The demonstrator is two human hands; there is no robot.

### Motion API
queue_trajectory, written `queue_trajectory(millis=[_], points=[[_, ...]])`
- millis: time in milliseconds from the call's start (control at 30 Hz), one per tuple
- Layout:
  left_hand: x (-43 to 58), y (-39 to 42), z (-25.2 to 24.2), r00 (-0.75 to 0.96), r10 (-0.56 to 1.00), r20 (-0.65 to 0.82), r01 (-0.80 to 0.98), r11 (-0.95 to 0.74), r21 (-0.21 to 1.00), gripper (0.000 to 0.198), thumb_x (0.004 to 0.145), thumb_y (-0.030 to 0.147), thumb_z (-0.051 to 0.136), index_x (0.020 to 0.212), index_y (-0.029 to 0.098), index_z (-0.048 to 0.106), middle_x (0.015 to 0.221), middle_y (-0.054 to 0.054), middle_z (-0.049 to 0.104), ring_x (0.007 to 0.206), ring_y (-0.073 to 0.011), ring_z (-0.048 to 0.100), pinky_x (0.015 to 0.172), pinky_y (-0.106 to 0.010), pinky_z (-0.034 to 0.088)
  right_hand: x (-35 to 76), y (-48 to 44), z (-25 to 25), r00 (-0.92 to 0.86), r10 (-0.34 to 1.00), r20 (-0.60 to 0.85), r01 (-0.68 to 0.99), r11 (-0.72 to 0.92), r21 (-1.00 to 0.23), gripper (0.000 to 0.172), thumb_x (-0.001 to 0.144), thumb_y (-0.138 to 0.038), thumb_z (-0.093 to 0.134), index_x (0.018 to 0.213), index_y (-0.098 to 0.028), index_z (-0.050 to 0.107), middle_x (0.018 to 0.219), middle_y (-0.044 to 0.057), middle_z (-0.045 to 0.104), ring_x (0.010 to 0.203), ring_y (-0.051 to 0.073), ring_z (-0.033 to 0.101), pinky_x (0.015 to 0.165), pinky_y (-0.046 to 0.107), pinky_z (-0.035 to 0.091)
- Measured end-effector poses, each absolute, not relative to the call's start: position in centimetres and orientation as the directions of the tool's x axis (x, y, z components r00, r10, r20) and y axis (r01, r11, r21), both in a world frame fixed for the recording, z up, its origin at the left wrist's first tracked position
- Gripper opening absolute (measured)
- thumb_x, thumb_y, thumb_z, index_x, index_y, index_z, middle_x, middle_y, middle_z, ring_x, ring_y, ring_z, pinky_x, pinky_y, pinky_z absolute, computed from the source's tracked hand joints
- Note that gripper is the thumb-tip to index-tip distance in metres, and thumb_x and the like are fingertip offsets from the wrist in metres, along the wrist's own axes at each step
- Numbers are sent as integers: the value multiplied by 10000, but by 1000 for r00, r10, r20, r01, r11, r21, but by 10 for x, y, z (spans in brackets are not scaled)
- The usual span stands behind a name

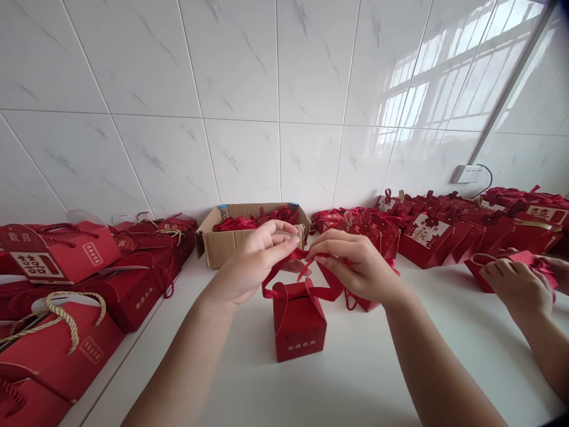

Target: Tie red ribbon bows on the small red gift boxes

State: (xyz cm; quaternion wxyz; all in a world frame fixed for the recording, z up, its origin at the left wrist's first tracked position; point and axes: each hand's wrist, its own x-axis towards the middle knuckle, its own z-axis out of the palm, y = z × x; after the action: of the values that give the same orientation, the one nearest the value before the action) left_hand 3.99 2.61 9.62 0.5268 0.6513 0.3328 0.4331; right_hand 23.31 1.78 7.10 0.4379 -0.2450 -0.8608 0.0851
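A small red gift box with pale lettering on its front stands upright on the white table. A red ribbon passes through its top, and its two ends rise to my hands. Above the box's left side, my left hand pinches one ribbon end between thumb and fingers. Just to the right, my right hand grips the other end, with a short tail of ribbon hanging between the hands. Behind my right hand another red box is partly hidden.
On the left are stacked red boxes with rope handles. An open cardboard carton holding red items stands by the tiled wall. Rows of red gift boxes fill the back right. At far right, another person's hands handle a red box.
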Motion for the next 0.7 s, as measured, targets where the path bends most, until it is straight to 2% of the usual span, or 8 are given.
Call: queue_trajectory(millis=[133,233,300,367,433,500,600,700], points=[[40,28,96,413,886,209,-17,-222,975,171,833,311,564,958,195,551,741,16,570,688,-121,568,655,-258,456,232,25,65,-487,396,778,498,858,-125,246,862,-64,436,928,-174,645,946,83,657,892,207,585,829,405,434],[42,33,94,411,872,266,-36,-276,960,223,865,371,503,1001,201,549,748,4,581,752,-159,600,704,-302,481,229,29,63,-452,363,815,504,858,-102,246,866,-66,448,941,-176,656,954,73,659,902,194,588,852,397,423],[43,37,93,373,865,337,56,-383,922,253,885,399,453,1008,205,558,772,-12,602,785,-181,618,723,-316,483,228,31,64,-404,380,832,468,868,-169,224,872,-106,474,947,-189,668,984,70,662,931,194,593,861,382,430],[41,39,93,301,835,460,262,-536,802,259,894,397,424,982,208,579,811,-28,627,803,-188,620,717,-304,471,226,32,65,-319,435,842,378,873,-307,201,885,-169,488,936,-201,680,1022,69,663,974,196,597,865,357,445],[36,40,92,243,745,621,500,-645,578,226,887,362,437,929,205,594,831,-33,645,781,-177,614,688,-279,453,227,33,65,-172,531,830,278,834,-476,204,899,-234,482,923,-203,682,1006,64,670,977,194,606,833,325,467],[26,41,93,232,624,746,674,-656,340,165,857,313,478,871,195,593,790,-24,643,708,-157,596,647,-260,431,232,34,62,2,626,780,242,756,-608,221,897,-304,488,895,-191,677,888,51,677,887,188,624,749,295,479],[2,40,90,272,563,780,812,-569,127,79,806,237,509,826,194,572,676,10,582,579,-129,535,586,-239,398,250,32,52,148,698,700,376,615,-693,303,856,-410,526,729,-163,645,631,15,601,626,149,572,554,245,422],[-31,38,78,332,683,651,866,-495,77,131,789,165,455,872,207,546,663,18,547,551,-130,513,556,-231,386,280,24,31,146,737,660,612,457,-646,382,832,-440,529,572,-162,554,491,-17,466,459,98,416,436,228,296]])
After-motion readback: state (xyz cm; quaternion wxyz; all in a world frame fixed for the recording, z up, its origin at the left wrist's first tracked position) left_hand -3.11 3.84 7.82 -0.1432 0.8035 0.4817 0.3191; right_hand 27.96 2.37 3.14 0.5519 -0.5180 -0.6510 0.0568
